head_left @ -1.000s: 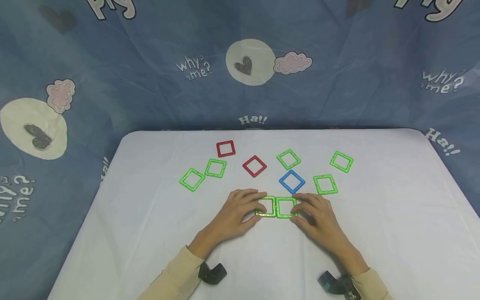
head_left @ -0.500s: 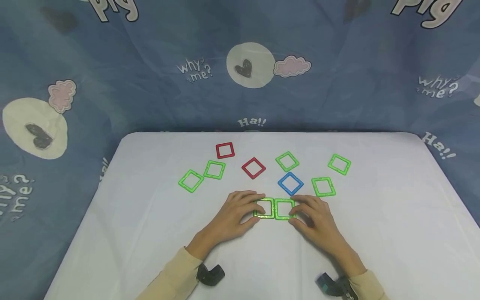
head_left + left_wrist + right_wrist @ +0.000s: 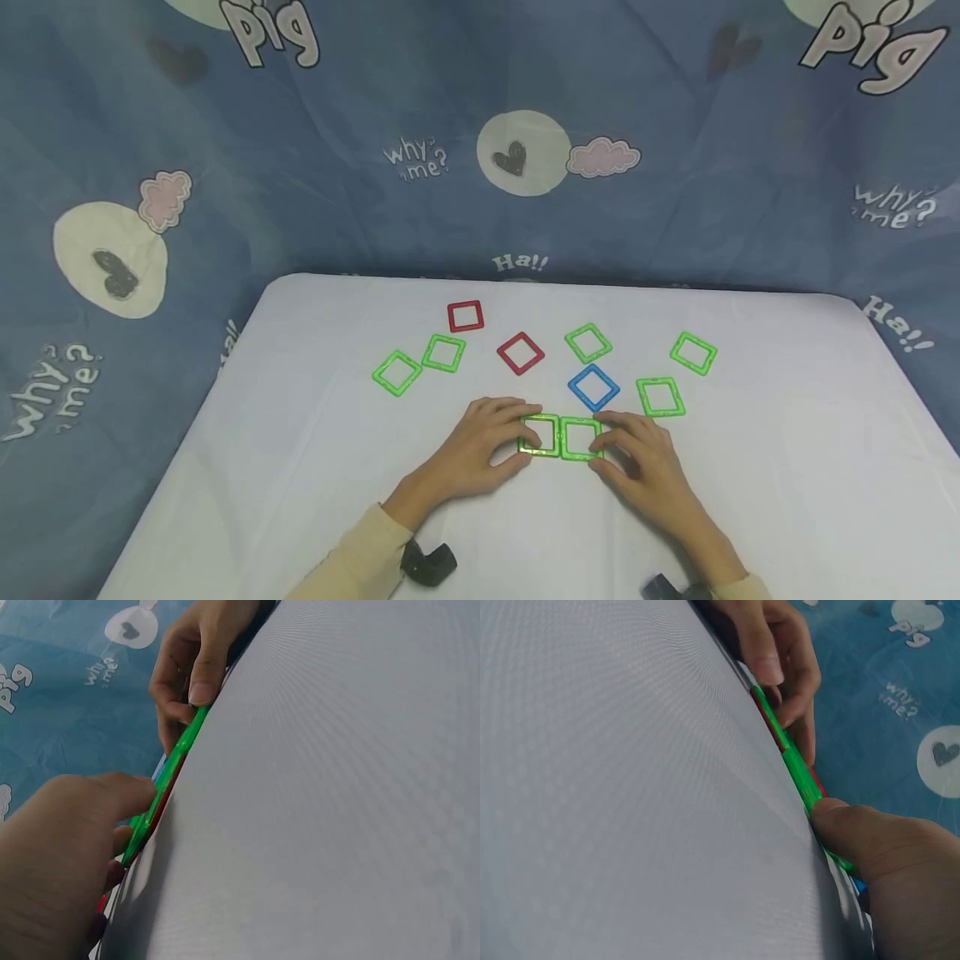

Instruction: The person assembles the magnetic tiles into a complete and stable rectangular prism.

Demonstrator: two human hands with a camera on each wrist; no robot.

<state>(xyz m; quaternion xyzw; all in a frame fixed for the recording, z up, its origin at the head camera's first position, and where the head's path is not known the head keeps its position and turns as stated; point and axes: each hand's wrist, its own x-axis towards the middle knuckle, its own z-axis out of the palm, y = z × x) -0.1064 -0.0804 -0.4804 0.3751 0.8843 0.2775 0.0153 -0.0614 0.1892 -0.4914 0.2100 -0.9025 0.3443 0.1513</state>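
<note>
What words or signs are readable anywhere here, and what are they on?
"pig": twice, along the top of the blue cloth in the head view.
"why me?": three times, same cloth.
"Ha!!": twice clearly, same cloth; a third, at left, is only partly readable.
On the held green squares, no lettering can be made out.

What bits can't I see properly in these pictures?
Outer edge of the left green square, head view: partly covered by the left hand.
Outer edge of the right green square, head view: partly covered by the right hand.
Right wrist's black gadget, head view: cut off by the bottom edge.
Red strip, left wrist view: too thin to tell its shape.
</note>
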